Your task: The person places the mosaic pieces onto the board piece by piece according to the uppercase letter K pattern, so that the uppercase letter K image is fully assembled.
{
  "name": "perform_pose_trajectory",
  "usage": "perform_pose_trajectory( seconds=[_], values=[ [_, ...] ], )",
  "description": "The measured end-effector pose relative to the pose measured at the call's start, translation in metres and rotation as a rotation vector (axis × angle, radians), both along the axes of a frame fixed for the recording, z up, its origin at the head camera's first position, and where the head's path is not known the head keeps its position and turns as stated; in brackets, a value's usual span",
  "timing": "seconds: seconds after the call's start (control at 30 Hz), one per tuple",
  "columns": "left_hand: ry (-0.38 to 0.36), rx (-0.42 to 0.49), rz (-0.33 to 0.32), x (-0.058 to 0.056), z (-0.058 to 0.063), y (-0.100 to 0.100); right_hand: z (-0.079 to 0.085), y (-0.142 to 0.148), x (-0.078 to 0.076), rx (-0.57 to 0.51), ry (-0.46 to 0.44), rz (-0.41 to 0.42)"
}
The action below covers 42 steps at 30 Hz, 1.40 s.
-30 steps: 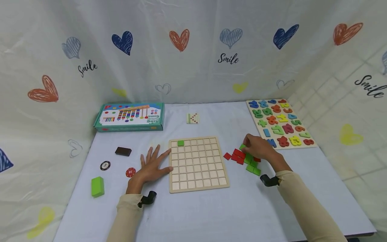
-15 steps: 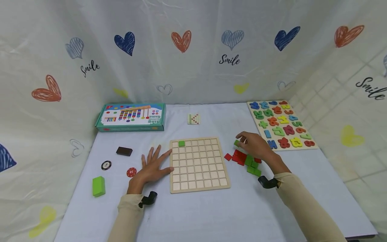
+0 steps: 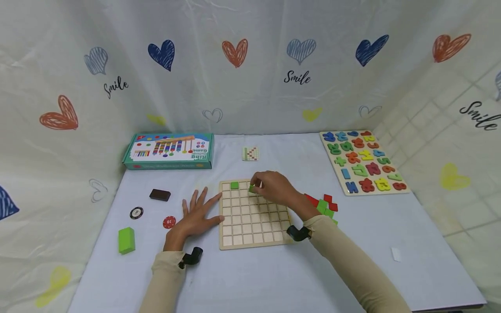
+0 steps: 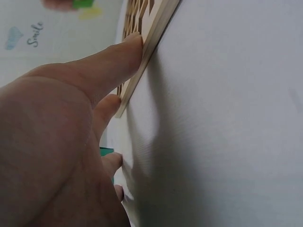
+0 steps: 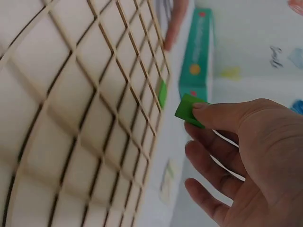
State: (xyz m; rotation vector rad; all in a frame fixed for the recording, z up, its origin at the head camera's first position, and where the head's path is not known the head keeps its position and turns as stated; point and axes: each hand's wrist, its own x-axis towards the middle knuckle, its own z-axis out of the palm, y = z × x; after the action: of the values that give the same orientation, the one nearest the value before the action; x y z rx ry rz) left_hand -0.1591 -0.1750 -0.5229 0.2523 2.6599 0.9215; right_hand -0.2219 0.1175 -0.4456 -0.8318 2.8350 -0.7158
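Note:
A wooden grid board (image 3: 246,213) lies mid-table with one green tile (image 3: 234,185) in its far row, near the left corner. My left hand (image 3: 197,217) rests beside the board, fingers spread; its thumb and a fingertip touch the board's left edge in the left wrist view. Above the far part of the board, my right hand (image 3: 275,188) pinches a second green tile (image 5: 188,109) between thumb and forefinger. In the right wrist view that tile is held clear of the grid. Right of the board lie loose red tiles (image 3: 328,198) and green tiles (image 3: 322,206), partly behind the right forearm.
A small pattern card (image 3: 250,153) lies beyond the board. Around the edges are a boxed ring game (image 3: 168,151), a number puzzle board (image 3: 364,161), a dark block (image 3: 160,194), a black chip (image 3: 136,213), a red chip (image 3: 169,222), a green block (image 3: 126,240) and a white slip (image 3: 396,254).
My right hand picked a green tile from the loose pile and carried it left, over the far part of the board. The left hand stays at the board's edge.

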Motion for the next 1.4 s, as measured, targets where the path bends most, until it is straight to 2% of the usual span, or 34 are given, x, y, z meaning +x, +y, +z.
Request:
perform_pose_trajectory(
  seconds=[0.17, 0.37, 0.67, 0.8, 0.93, 1.1, 1.23, 1.4],
  values=[
    [0.002, -0.008, -0.015, -0.002, 0.003, -0.002, -0.017, -0.042, -0.007, 0.030, 0.033, 0.048],
    [-0.008, -0.009, -0.019, -0.001, 0.004, -0.002, -0.032, -0.062, -0.014, 0.066, 0.005, 0.042],
    [0.005, 0.003, -0.018, 0.001, 0.004, -0.001, -0.034, -0.058, -0.018, 0.033, -0.069, 0.052],
    [0.004, 0.023, -0.016, 0.001, 0.005, 0.000, -0.039, -0.057, -0.019, 0.081, -0.023, 0.047],
    [0.020, 0.020, -0.013, 0.001, -0.001, -0.001, -0.043, -0.056, -0.017, 0.111, 0.032, 0.041],
    [0.045, 0.022, -0.013, 0.000, -0.009, -0.003, -0.043, -0.056, -0.013, 0.099, 0.057, 0.049],
    [0.037, 0.008, -0.015, 0.000, -0.010, -0.003, -0.041, -0.055, -0.013, 0.105, 0.032, 0.062],
    [0.010, 0.010, -0.013, 0.001, -0.002, -0.001, -0.031, -0.045, -0.009, 0.067, -0.059, 0.055]
  ],
)
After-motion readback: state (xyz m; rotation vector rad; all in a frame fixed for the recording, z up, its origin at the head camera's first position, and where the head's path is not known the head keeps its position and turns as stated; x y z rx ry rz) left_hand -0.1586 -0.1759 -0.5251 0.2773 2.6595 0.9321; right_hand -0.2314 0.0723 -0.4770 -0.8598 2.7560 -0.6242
